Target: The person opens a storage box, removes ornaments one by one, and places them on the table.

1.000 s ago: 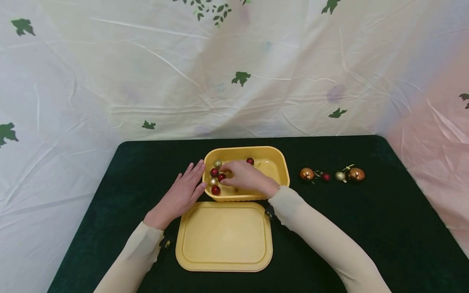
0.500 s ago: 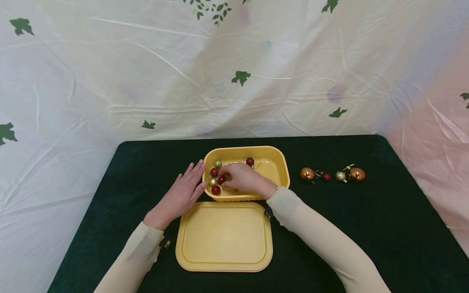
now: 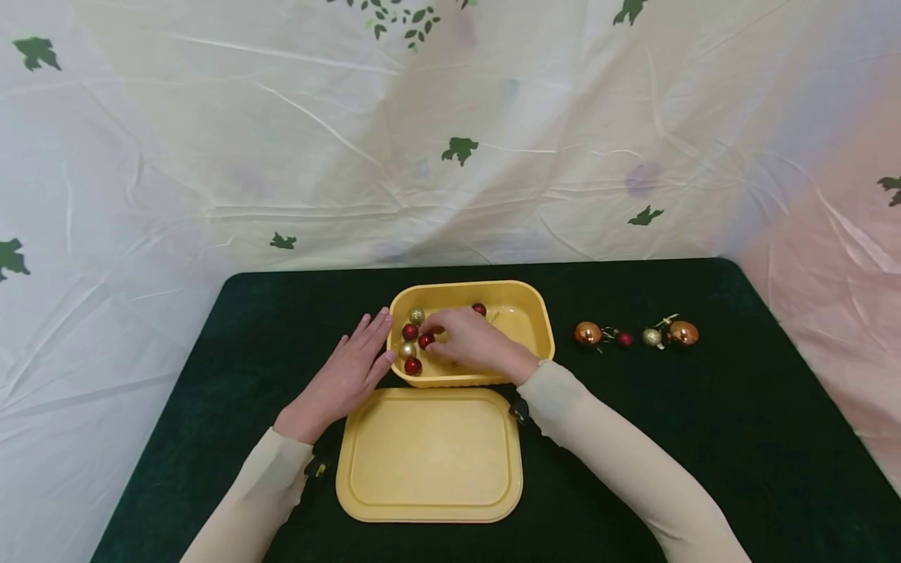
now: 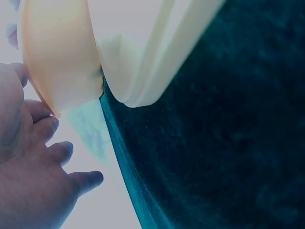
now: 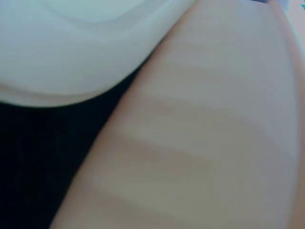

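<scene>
Inside the yellow plastic box [image 3: 526,324], my right hand [image 3: 468,342] pinches a small red bauble [image 3: 425,341] between curled thumb and fingers. More small baubles lie along the box's left end: a glittery gold bauble [image 3: 417,316], a red bauble [image 3: 411,332], a smooth gold bauble [image 3: 407,350] and another red bauble [image 3: 413,367]. One red bauble [image 3: 479,310] sits near the back wall, partly behind my hand. My left hand [image 3: 342,381] touches the box's left rim with straight fingers. The right wrist view shows the box wall [image 5: 205,119] but no fingers.
The yellow lid [image 3: 429,457] lies flat in front of the box. Right of the box are an orange bauble [image 3: 587,333], a red bauble [image 3: 624,338], a glittery gold bauble [image 3: 651,337] and another orange bauble [image 3: 683,333]. Dark green cloth [image 3: 739,407] covers the table.
Both hands stay nearly in place. My right hand shifts only slightly around the red bauble, and the whole view drifts a little.
</scene>
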`<action>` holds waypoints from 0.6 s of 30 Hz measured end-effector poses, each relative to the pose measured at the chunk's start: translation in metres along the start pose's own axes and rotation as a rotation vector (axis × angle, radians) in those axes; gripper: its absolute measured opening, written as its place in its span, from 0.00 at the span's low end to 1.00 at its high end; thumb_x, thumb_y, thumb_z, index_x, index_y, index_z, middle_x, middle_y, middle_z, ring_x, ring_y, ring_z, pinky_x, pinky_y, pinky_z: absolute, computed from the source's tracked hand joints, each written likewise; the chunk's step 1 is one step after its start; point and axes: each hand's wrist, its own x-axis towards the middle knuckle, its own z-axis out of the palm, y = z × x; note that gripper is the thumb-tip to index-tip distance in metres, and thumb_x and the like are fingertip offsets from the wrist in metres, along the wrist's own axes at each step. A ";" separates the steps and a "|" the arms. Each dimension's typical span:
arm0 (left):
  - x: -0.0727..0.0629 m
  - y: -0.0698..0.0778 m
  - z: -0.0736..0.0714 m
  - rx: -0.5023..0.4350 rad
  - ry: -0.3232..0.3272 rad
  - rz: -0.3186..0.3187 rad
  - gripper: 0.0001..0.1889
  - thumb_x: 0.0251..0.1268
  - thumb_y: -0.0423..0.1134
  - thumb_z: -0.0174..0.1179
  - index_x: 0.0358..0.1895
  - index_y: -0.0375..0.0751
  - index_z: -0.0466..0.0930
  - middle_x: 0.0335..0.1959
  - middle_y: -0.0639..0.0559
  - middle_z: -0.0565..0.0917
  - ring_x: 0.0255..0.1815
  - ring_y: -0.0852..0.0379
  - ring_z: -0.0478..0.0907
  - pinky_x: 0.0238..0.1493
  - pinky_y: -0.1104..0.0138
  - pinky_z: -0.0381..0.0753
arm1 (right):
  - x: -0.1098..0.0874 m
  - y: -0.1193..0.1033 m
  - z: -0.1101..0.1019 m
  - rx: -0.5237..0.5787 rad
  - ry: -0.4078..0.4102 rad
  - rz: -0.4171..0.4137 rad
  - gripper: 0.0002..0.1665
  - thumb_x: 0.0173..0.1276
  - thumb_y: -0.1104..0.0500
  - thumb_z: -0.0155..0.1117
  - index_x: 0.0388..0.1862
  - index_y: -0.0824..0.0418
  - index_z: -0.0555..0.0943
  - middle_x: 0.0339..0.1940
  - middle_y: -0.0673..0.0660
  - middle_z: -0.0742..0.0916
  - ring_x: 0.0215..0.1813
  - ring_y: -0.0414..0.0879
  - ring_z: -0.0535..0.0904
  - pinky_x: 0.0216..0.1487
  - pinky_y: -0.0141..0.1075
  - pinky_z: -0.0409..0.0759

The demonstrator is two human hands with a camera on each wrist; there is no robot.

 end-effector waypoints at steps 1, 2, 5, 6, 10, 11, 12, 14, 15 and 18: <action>0.000 0.000 0.000 0.001 0.000 0.000 0.35 0.85 0.53 0.44 0.85 0.43 0.48 0.86 0.51 0.45 0.85 0.41 0.41 0.78 0.36 0.48 | -0.001 0.000 -0.001 0.002 0.011 -0.005 0.14 0.73 0.58 0.69 0.56 0.56 0.87 0.52 0.48 0.89 0.53 0.43 0.82 0.64 0.41 0.79; 0.000 0.000 0.000 0.002 0.000 -0.001 0.35 0.85 0.53 0.44 0.85 0.43 0.48 0.86 0.51 0.45 0.85 0.41 0.41 0.78 0.36 0.48 | -0.001 0.000 -0.002 0.003 0.021 -0.008 0.14 0.73 0.57 0.70 0.56 0.56 0.87 0.52 0.48 0.89 0.55 0.43 0.82 0.66 0.41 0.78; 0.000 -0.001 0.000 0.001 -0.002 -0.004 0.35 0.85 0.53 0.44 0.85 0.43 0.47 0.86 0.51 0.45 0.86 0.41 0.41 0.78 0.36 0.48 | -0.004 -0.001 -0.006 0.011 0.044 -0.014 0.14 0.73 0.57 0.70 0.55 0.56 0.87 0.52 0.48 0.89 0.56 0.42 0.83 0.66 0.41 0.78; 0.000 -0.001 0.000 0.000 -0.002 -0.005 0.35 0.85 0.53 0.44 0.85 0.43 0.47 0.86 0.51 0.45 0.86 0.41 0.41 0.78 0.36 0.48 | -0.004 -0.001 -0.007 0.017 0.049 -0.011 0.14 0.73 0.57 0.71 0.55 0.56 0.87 0.51 0.47 0.89 0.56 0.43 0.83 0.66 0.41 0.78; 0.000 0.000 0.000 -0.002 -0.006 -0.009 0.35 0.85 0.53 0.44 0.85 0.43 0.47 0.86 0.51 0.45 0.86 0.41 0.40 0.78 0.36 0.48 | -0.008 -0.001 -0.013 0.024 0.070 -0.004 0.16 0.72 0.56 0.71 0.57 0.57 0.87 0.52 0.49 0.89 0.57 0.45 0.83 0.65 0.41 0.79; 0.000 0.000 -0.001 -0.002 -0.006 -0.010 0.35 0.85 0.53 0.44 0.85 0.43 0.47 0.86 0.51 0.45 0.86 0.42 0.40 0.78 0.36 0.48 | -0.009 -0.002 -0.015 0.023 0.075 -0.002 0.17 0.72 0.56 0.71 0.58 0.57 0.87 0.53 0.50 0.89 0.58 0.46 0.83 0.66 0.42 0.79; 0.000 0.000 -0.001 -0.003 -0.007 -0.010 0.35 0.85 0.53 0.44 0.85 0.43 0.47 0.86 0.51 0.45 0.86 0.42 0.40 0.78 0.36 0.48 | -0.011 -0.002 -0.017 0.021 0.081 0.000 0.18 0.72 0.56 0.71 0.59 0.58 0.86 0.54 0.51 0.89 0.58 0.47 0.83 0.66 0.43 0.79; 0.000 0.000 -0.001 -0.003 -0.007 -0.009 0.35 0.85 0.53 0.44 0.85 0.43 0.47 0.86 0.51 0.45 0.86 0.41 0.40 0.78 0.36 0.48 | -0.014 -0.003 -0.021 0.015 0.093 0.006 0.19 0.72 0.55 0.71 0.60 0.58 0.86 0.56 0.52 0.89 0.59 0.48 0.83 0.66 0.44 0.78; 0.001 0.000 -0.001 -0.002 -0.007 -0.009 0.35 0.85 0.53 0.45 0.85 0.43 0.47 0.86 0.51 0.45 0.86 0.41 0.41 0.78 0.36 0.48 | -0.016 -0.004 -0.023 0.015 0.100 0.009 0.20 0.73 0.55 0.71 0.61 0.58 0.85 0.56 0.52 0.89 0.60 0.48 0.83 0.67 0.44 0.78; 0.001 0.001 -0.002 -0.001 -0.007 -0.008 0.35 0.85 0.53 0.45 0.85 0.43 0.47 0.86 0.50 0.45 0.85 0.40 0.41 0.78 0.36 0.48 | -0.021 -0.006 -0.028 0.022 0.120 0.006 0.20 0.73 0.54 0.71 0.61 0.58 0.85 0.56 0.53 0.88 0.60 0.49 0.83 0.66 0.45 0.78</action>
